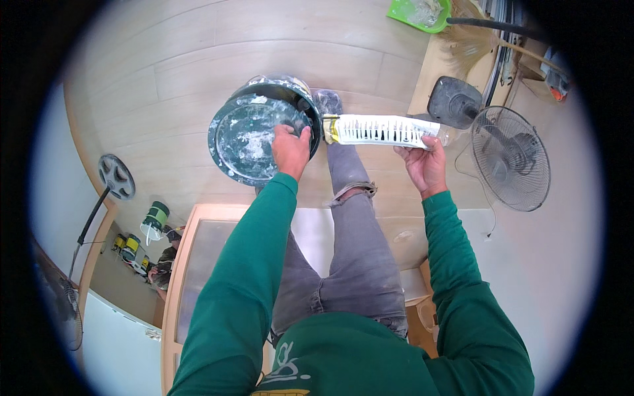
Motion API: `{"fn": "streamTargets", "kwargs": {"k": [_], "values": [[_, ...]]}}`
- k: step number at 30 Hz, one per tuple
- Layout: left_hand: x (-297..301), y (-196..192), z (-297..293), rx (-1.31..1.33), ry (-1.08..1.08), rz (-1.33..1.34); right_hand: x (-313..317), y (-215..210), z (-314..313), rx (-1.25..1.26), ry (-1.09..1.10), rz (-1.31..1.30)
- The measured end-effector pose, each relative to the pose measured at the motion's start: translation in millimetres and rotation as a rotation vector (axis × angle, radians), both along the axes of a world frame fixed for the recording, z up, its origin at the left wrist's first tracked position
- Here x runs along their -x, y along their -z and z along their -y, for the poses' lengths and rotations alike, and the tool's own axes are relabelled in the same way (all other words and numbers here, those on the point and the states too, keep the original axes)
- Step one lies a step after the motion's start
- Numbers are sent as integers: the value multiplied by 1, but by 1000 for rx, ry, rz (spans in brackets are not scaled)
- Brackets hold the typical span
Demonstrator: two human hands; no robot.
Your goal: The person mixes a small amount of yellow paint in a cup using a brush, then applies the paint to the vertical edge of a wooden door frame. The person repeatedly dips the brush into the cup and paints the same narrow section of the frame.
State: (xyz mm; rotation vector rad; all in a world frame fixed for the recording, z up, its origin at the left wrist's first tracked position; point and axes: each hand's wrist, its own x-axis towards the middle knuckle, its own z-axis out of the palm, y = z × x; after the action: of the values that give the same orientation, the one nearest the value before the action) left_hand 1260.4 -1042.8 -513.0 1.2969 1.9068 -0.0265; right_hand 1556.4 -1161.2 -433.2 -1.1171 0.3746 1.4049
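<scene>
My left hand (290,150) is closed on the edge of a round dark green lid (231,142) smeared with white paint or plaster. The lid leans tilted over a dark bucket (284,82), covering most of its mouth; what is inside the bucket is hidden. Between the fingers and thumb of my right hand (424,162) is one end of a long white package (380,130) with dark printed shapes and a yellow far end. The package lies level, its yellow end close to the bucket's right side. What it contains I cannot make out.
A standing fan (512,158) is at the right, beside a black base (454,102). A green dustpan (422,13) and a straw broom (469,43) lie at the far right. At left are a wheel-like round base (117,177), a green-and-white bucket (155,218) and a wood-framed panel (191,264).
</scene>
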Motion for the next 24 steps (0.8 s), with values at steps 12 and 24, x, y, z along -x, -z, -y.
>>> {"fn": "streamTargets", "kwargs": {"k": [12,24], "values": [[19,-106,-23,230,-985,1184,126,-40,-36,67,-274,-80],[140,-321,-104,-103,-506,1259,192,-154,-134,-341,-313,-189]]}}
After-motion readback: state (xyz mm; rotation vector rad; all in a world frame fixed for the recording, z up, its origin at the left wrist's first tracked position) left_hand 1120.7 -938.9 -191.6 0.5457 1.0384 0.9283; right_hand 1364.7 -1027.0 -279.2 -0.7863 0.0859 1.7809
